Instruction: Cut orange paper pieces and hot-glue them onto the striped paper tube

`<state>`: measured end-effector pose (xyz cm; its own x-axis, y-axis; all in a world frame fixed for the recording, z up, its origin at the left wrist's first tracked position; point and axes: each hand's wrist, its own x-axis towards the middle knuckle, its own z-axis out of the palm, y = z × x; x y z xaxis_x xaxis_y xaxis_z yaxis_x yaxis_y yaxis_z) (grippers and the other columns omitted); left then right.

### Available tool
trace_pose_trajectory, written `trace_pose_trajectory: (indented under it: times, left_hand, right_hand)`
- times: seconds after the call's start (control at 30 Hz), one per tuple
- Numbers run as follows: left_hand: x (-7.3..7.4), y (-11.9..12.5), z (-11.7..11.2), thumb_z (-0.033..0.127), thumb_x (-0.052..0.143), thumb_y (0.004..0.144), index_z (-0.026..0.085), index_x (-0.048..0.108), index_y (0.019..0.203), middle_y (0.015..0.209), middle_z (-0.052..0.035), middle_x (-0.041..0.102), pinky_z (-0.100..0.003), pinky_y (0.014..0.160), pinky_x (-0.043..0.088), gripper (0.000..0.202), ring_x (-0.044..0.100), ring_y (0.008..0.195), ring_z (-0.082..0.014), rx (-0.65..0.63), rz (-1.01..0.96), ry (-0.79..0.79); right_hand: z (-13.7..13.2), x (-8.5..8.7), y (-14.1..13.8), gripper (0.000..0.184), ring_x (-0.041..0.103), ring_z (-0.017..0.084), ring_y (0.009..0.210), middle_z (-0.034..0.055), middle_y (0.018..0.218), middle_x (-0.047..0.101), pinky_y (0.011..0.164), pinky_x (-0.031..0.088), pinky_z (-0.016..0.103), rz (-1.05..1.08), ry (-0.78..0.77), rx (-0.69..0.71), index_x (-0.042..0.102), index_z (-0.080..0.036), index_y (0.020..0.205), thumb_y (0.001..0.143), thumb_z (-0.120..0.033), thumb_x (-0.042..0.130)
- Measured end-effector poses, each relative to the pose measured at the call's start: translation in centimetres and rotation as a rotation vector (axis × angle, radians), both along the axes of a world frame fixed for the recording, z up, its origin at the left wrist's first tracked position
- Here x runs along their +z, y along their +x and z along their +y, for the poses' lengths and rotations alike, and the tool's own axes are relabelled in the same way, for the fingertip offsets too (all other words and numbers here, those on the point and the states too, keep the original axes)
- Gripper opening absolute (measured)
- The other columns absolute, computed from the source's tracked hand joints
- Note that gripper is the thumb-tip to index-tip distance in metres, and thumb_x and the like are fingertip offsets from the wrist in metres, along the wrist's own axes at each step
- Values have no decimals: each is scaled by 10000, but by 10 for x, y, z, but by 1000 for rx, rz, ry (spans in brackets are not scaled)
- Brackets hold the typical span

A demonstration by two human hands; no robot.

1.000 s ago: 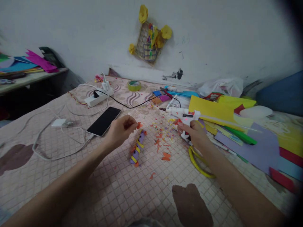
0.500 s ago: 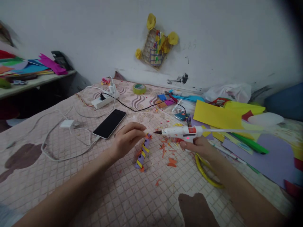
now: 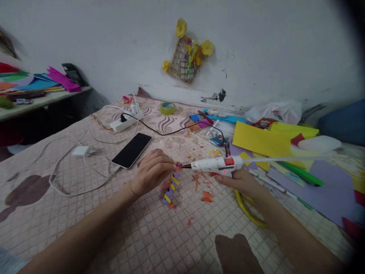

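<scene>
Right grip (image 3: 241, 180) wraps the glue gun (image 3: 211, 164), while left grip (image 3: 154, 170), contents unclear, is by the purple strip (image 3: 171, 187).

Dim, flat light (right corners blackened).

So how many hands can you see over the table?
2. The left hand is close by the far end of the purple, yellow-striped piece; the right hand is holding the white glue gun.

L hand (image 3: 154, 172) & R hand (image 3: 242, 182) bare; forearms (image 3: 85, 230) bare too (slim, narrowing twd wrists (image 3: 134, 188)).
</scene>
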<state>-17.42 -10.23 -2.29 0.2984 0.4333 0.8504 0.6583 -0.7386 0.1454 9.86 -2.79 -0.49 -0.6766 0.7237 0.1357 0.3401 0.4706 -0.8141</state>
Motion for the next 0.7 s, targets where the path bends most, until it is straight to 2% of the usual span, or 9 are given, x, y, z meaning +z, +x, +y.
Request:
trace_pose_trajectory:
  times: [0.17,0.27,0.37,0.47,0.6,0.7]
  left_hand:
    - [-1,3,0,77,596,780,189,581,865,771,-19,697,-324,758,520,141,647,755,-136,-18,-83,-53]
    - [-5,3,0,63,592,774,185,592,856,772,-30,702,-327,769,537,147,654,786,-149,1,-152,-76]
    - [-6,3,0,32,587,765,177,597,866,804,-42,711,-363,810,539,177,656,809,-159,-39,-188,-105]
    - [-4,4,-1,31,580,774,176,602,877,841,-45,717,-387,846,533,180,657,829,-157,-61,-199,-105]
    - [-2,5,0,68,578,792,178,599,876,854,-40,720,-394,858,532,140,664,844,-155,-67,-222,-91]
    - [-4,5,0,75,579,793,179,589,866,870,-44,721,-400,857,530,127,666,841,-154,-88,-225,-88]
  right_hand:
    - [-1,2,-2,203,591,214,677,21,625,642,572,449,298,26,-29,-82,660,-226,675,741,-413,615]
    - [-1,4,-3,242,577,205,644,29,626,640,559,439,300,29,-53,-98,628,-221,609,746,-419,601]
    - [-1,4,-3,255,578,207,644,20,591,616,567,439,301,40,-49,-92,615,-224,586,740,-427,605]
    - [-2,3,-3,235,587,216,657,19,577,615,577,444,307,35,-21,-77,635,-231,613,731,-432,612]
    - [-6,5,-5,186,594,216,650,18,653,665,593,458,318,-1,-10,-100,681,-238,745,728,-412,618]
    - [-9,6,-7,170,594,216,656,14,639,666,602,463,313,7,-31,-100,682,-234,736,723,-392,621]
